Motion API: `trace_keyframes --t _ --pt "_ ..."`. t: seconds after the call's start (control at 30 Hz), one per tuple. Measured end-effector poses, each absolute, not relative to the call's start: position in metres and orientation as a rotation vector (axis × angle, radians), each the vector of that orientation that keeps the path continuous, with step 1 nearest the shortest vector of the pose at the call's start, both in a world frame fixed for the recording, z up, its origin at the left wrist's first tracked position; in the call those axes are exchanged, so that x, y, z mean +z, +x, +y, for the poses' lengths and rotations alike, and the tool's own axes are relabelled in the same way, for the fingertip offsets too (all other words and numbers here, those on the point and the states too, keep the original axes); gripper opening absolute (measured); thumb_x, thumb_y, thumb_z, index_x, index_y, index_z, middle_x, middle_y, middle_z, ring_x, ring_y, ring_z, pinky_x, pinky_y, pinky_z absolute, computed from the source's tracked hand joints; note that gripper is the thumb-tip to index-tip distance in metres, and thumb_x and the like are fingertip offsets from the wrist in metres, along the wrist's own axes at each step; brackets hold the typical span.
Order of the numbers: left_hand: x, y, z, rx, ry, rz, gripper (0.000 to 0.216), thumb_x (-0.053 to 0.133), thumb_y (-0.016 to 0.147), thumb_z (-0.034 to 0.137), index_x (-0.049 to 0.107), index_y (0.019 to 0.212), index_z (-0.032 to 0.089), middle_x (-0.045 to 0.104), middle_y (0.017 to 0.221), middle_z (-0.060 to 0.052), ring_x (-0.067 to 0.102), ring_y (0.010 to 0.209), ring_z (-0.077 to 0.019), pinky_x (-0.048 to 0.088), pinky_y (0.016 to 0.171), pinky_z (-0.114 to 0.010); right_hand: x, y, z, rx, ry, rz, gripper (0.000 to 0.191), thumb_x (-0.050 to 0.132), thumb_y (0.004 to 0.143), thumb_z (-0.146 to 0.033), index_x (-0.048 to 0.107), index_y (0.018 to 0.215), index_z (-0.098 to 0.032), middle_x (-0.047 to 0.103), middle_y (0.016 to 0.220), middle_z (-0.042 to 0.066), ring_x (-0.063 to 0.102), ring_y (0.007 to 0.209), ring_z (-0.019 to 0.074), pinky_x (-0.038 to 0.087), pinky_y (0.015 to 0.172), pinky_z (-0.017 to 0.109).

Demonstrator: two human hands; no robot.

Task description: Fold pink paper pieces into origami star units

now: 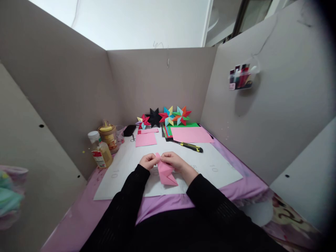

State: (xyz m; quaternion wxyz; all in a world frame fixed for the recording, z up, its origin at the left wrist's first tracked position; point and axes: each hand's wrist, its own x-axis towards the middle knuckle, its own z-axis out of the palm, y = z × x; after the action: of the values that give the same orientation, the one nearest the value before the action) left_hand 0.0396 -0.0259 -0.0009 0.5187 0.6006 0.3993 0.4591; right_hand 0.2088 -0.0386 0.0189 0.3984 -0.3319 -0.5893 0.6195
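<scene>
Both my hands pinch a folded pink paper piece [166, 173] with several pointed flaps, held just over the white sheet near the front of the table. My left hand [148, 161] is closed on its upper left edge. Fingers of my right hand [173, 160] close on its upper right side, the thumb near the top. The paper's lower points hang toward me, one sticking out to the right. Farther back lie a square pink sheet [146, 139] and a larger pink sheet [192, 134] on top of stacked coloured paper.
A yellow-black utility knife [192, 147] lies right of centre. Small scissors [133, 137], a black phone-like object [129, 130], a bottle [100, 149] and a lidded jar [108, 137] stand or lie at left. Folded paper stars [154, 117] lean against the back panel. Partitions enclose three sides.
</scene>
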Motion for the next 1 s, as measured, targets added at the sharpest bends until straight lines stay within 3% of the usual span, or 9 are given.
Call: trace_keyframes --t 0.4,0.57,1.0 --pt "-0.001 0.042 -0.03 0.995 1.348 0.859 0.04 0.069 0.057 0.05 0.057 0.061 0.012 0.042 0.036 0.006 0.029 0.032 -0.0037 0.015 0.034 -0.019 0.031 0.214 -0.042 1.44 -0.888 -1.591 0.017 0.057 0.061 -0.023 0.05 0.047 -0.014 0.037 0.045 -0.005 0.03 0.044 0.0063 0.02 0.044 0.022" --pt "0.002 0.04 -0.032 0.949 1.369 0.893 0.041 0.068 0.058 0.05 0.059 0.064 0.011 0.041 0.036 0.006 0.029 0.031 -0.0036 0.015 0.034 -0.019 0.038 0.215 -0.044 1.292 -0.912 -1.601 0.018 0.055 0.061 -0.022 0.048 0.046 -0.015 0.036 0.046 -0.005 0.031 0.046 0.0072 0.022 0.046 0.022" --pt "0.002 0.04 -0.03 0.877 1.448 0.899 0.041 0.072 0.052 0.049 0.059 0.061 0.011 0.041 0.035 0.007 0.03 0.031 -0.0038 0.019 0.034 -0.02 0.05 0.218 -0.05 1.33 -0.898 -1.745 0.015 0.055 0.058 -0.02 0.052 0.045 -0.015 0.04 0.044 -0.004 0.033 0.047 0.0078 0.026 0.047 0.022"
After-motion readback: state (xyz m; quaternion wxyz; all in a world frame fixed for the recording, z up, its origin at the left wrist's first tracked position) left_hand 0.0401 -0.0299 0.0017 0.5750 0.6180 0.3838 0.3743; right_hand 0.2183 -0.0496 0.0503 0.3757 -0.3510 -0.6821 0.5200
